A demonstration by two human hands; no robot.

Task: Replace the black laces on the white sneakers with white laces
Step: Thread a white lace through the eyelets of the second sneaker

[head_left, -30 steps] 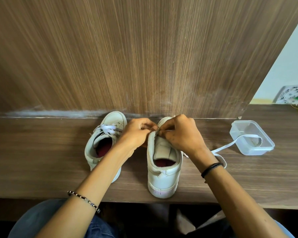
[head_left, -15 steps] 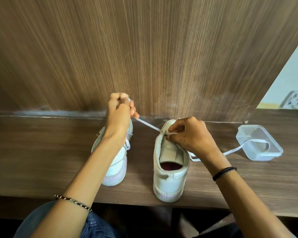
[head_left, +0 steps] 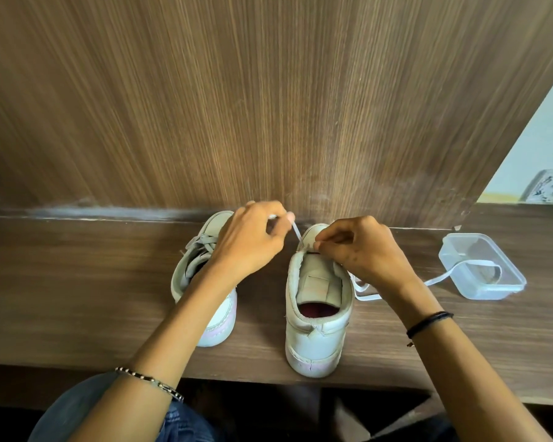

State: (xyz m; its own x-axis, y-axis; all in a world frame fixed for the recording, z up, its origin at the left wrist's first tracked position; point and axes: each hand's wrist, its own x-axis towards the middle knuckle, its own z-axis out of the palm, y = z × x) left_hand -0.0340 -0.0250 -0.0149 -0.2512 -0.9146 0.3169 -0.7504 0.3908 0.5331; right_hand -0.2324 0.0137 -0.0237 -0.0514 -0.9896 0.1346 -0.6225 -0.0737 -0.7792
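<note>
a brown wooden shelf [head_left: 77, 282] is spread across the lower half of the frame. two white sneakers are stood on it at centre, heels toward the lower edge: a laced sneaker [head_left: 219, 320] and, just right of it, an open sneaker [head_left: 316, 342]. a clear plastic box [head_left: 482, 291] is set at right, and a white lace [head_left: 441, 277] is trailed from it across the wood.

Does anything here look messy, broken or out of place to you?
Only small things: the white lace trails loose from the right-hand sneaker across the table into the clear tub; the heel soles of it and the left-hand sneaker look pinkish, worn. Nothing spilled.
</note>
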